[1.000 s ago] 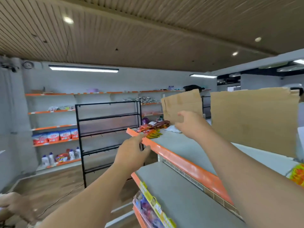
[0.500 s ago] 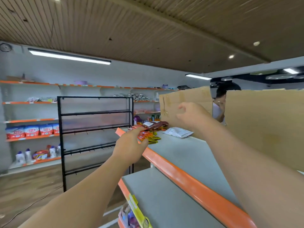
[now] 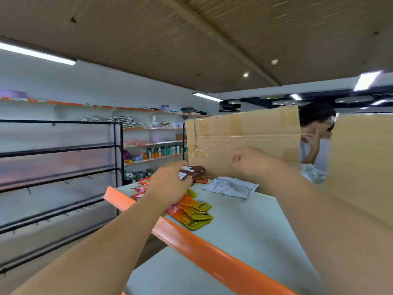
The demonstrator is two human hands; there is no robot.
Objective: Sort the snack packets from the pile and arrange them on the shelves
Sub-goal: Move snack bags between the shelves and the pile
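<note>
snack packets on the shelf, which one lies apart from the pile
The crumpled white packet, alone beside the cardboard; the coloured packets cluster by the left hand.

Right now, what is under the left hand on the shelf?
Orange-yellow packets and red packets stick out from beneath the left hand; brown packets sit at its fingertips. What lies under the palm is covered.

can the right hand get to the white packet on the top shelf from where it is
Probably yes. The right hand hangs just above the white packet, with nothing between them; the cardboard sheet stands behind both, not in the way.
</note>
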